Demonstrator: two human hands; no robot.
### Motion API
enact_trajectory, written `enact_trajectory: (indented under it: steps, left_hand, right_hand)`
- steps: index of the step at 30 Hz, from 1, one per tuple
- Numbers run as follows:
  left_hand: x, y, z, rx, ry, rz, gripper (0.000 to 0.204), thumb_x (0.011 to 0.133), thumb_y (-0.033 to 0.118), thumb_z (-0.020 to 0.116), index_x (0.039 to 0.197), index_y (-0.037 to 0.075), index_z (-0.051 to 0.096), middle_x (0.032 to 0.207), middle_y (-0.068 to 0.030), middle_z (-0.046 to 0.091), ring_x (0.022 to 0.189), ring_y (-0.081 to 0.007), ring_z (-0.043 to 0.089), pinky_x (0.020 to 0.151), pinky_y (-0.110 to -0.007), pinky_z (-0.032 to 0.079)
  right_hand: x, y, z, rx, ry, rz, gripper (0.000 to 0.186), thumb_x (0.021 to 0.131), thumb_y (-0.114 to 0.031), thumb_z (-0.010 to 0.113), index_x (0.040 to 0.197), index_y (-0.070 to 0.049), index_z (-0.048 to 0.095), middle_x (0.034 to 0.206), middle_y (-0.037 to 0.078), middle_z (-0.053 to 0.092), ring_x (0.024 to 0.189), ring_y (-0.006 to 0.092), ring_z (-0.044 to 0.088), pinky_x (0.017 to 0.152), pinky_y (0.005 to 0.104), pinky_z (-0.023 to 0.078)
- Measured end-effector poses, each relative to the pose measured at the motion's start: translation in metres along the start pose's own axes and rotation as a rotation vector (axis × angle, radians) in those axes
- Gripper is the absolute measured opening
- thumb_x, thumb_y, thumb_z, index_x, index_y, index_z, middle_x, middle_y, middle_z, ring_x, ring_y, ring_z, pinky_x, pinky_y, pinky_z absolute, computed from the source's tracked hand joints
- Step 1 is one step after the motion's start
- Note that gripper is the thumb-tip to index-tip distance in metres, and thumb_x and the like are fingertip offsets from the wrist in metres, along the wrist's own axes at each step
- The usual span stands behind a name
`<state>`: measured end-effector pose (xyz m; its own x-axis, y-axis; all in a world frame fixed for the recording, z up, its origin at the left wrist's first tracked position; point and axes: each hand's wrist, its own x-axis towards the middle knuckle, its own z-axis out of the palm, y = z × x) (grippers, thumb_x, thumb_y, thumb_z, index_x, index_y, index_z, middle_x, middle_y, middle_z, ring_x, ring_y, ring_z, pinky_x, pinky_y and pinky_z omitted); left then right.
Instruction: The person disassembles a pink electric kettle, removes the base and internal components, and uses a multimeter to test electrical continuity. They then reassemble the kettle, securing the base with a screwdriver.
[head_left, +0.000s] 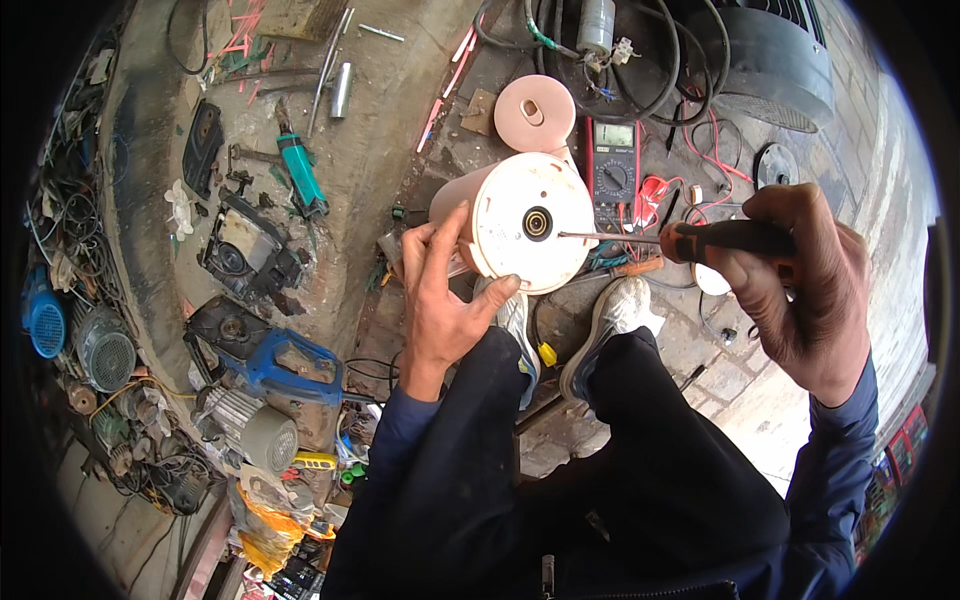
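Observation:
My left hand (440, 310) grips a pink cylindrical housing (455, 200), its fingers round the side and thumb on the rim of the white round end (515, 195), which faces up and has a dark ringed centre hole. My right hand (800, 290) is closed around a black and orange screwdriver (725, 242); its thin shaft reaches left to the white end, the tip just right of the centre hole. A pink round piece (533, 108) with an oval slot lies just beyond the housing. A red multimeter (613, 160) with leads lies right behind it.
A capacitor (596, 25) with coiled cables and a large dark motor housing (770, 65) lie at the back right. At left are a teal tool (300, 170), a blue-handled tool (290, 365), several motors (105, 350) and tangled scrap. My shoes (610, 320) are below the housing.

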<state>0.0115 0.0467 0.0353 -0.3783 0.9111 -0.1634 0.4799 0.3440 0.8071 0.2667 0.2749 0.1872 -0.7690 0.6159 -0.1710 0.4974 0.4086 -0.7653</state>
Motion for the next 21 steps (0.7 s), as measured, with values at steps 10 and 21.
enact_trajectory:
  steps: [10, 21]
  left_hand:
    - [-0.0018, 0.0038, -0.0007, 0.024, 0.023, -0.020, 0.089, 0.078, 0.032, 0.095, 0.154, 0.006, 0.056, 0.129, -0.0176, 0.050, 0.121, -0.0356, 0.054, 0.103, -0.047, 0.049]
    - [-0.0046, 0.0032, -0.0049, 0.153, 0.016, 0.034, 0.091, 0.081, 0.046, 0.092, 0.154, 0.005, 0.056, 0.130, -0.0175, 0.051, 0.122, -0.0358, 0.054, 0.109, -0.046, 0.044]
  right_hand:
    - [-0.0022, -0.0007, -0.0035, -0.214, 0.008, -0.057, 0.033, 0.100, -0.027, 0.076, 0.110, 0.001, 0.060, 0.086, 0.014, 0.069, 0.076, 0.0372, 0.066, 0.074, 0.0423, 0.051]
    - [0.0003, -0.0053, -0.0086, -0.228, -0.051, -0.115, 0.037, 0.084, -0.012, 0.082, 0.111, -0.005, 0.057, 0.089, 0.007, 0.064, 0.075, 0.0305, 0.056, 0.071, 0.0427, 0.042]
